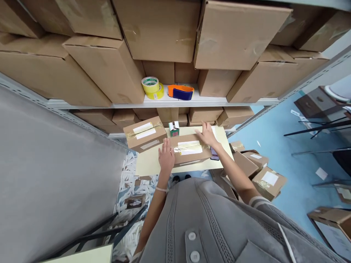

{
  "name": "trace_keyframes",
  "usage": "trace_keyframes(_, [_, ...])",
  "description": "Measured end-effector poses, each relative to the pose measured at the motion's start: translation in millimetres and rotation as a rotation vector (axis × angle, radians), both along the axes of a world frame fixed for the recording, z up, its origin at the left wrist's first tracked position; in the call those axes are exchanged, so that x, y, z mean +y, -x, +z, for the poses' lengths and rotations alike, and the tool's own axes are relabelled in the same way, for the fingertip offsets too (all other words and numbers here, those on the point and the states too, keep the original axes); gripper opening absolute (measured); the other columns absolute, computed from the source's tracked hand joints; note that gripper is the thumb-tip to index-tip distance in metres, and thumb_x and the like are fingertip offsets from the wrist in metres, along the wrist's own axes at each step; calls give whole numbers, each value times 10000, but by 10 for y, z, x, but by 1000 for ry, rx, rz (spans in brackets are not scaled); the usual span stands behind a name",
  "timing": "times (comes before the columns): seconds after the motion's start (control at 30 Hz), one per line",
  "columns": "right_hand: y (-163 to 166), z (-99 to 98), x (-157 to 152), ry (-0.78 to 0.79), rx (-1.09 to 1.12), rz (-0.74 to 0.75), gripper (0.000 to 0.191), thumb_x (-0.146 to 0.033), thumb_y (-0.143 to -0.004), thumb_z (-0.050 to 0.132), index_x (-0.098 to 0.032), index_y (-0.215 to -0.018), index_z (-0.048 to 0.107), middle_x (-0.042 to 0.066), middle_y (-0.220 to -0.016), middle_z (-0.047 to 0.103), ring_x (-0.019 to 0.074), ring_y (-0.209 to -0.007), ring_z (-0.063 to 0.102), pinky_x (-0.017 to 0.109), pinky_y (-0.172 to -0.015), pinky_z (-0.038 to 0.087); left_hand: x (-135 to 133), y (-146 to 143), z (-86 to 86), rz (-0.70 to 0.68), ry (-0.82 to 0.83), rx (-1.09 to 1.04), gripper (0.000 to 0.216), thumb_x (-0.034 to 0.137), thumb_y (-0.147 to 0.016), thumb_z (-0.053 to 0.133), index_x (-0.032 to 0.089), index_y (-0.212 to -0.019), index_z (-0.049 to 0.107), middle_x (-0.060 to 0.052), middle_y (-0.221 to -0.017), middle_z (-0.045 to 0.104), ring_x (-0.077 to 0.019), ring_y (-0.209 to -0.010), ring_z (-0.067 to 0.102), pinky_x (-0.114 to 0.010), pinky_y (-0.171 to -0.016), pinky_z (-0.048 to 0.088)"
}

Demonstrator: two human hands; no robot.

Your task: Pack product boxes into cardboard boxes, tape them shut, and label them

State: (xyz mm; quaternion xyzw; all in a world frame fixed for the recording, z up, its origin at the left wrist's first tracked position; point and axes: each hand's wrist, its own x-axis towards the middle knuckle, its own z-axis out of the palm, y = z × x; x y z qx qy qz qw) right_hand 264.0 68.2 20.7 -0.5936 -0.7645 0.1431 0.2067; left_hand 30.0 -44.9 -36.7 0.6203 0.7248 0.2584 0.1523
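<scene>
A taped cardboard box (181,139) with a white label on top lies on the cream board in front of me. My left hand (166,156) rests flat against its left end, fingers stretched out and close together. On the far right part of its top lies my right hand (207,134), fingers extended and the thumb apart. Left of it sits a second taped box (148,136), turned at an angle. A small green and white carton (174,128) stands behind, between the two boxes. Partly under my right wrist is a dark phone-like object (214,153).
The cream work board (148,166) juts from the shelving. On the shelf above are yellow tape rolls (152,87), an orange and blue band (181,92) and several large cartons (238,36). More boxes (270,180) lie on the floor at right; paper strips (128,175) cover the floor at left.
</scene>
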Motion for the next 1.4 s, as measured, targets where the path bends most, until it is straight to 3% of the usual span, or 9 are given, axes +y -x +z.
trace_keyframes(0.1, [-238,-313,-371,120,84,-84,704,-568,-972,382,-157,-1534,278,206,-1497,369,321,-1422,359,508,-1142,327,-3,5,-7,-16,4,16,598,405,-1028,269,224,-1597,237,-72,-1641,273,-228,-1497,314,-481,-1246,190])
trace_keyframes(0.2, [-302,-450,-556,190,176,-161,706,-567,-978,352,-162,-1547,250,194,-1522,375,308,-1404,412,473,-1118,375,-3,9,-1,-33,9,44,609,417,-1030,263,211,-1601,213,-80,-1647,256,-231,-1501,305,-488,-1238,216])
trace_keyframes(0.5, [-191,-499,-619,384,99,-305,569,-514,-1005,350,-213,-1488,368,149,-1366,621,341,-1187,620,422,-958,471,31,-3,-19,-37,43,-5,618,429,-1031,270,218,-1606,190,-51,-1670,185,-223,-1506,294,-415,-1211,312])
trace_keyframes(0.83, [-223,-504,-586,405,137,-320,550,-521,-996,396,-226,-1460,403,128,-1310,659,322,-1170,635,389,-933,480,4,-49,58,118,68,-216,823,543,-983,383,160,-1613,16,-128,-1679,-53,-276,-1541,155,-411,-1099,457])
trace_keyframes(0.9, [-240,-496,-594,417,207,-332,552,-532,-982,424,-232,-1445,420,117,-1313,659,309,-1188,627,386,-951,479,-7,-46,69,161,88,-275,886,562,-962,436,124,-1608,15,-173,-1674,40,-284,-1535,181,-419,-1134,416])
trace_keyframes(1.0, [-269,-464,-639,432,332,-346,565,-542,-954,471,-225,-1421,447,118,-1317,655,289,-1208,614,386,-985,469,-43,-1,75,215,195,-378,938,585,-935,494,114,-1605,37,-217,-1597,326,-315,-1446,401,-456,-1123,419])
trace_keyframes(1.13, [-340,-343,-791,428,512,-386,563,-564,-947,446,-215,-1385,501,123,-1271,674,264,-1164,631,379,-1008,459,-147,115,133,275,219,-493,798,597,-952,453,153,-1576,228,-180,-1497,503,-278,-1350,532,-401,-1091,451])
trace_keyframes(1.27, [-493,-87,-1005,319,648,-444,594,-643,-929,413,-229,-1322,580,119,-1328,641,275,-1227,580,393,-1044,431,-304,187,398,276,124,-656,652,613,-986,330,180,-1448,485,-141,-1451,556,-249,-1318,548,-363,-1079,454])
trace_keyframes(1.4, [-645,277,-1168,202,843,-433,632,-696,-932,364,-252,-1307,613,82,-1377,611,276,-1231,567,407,-1036,429,-445,166,777,318,44,-857,754,708,-956,262,170,-1393,558,-128,-1167,687,-232,-1024,676,-384,-960,521])
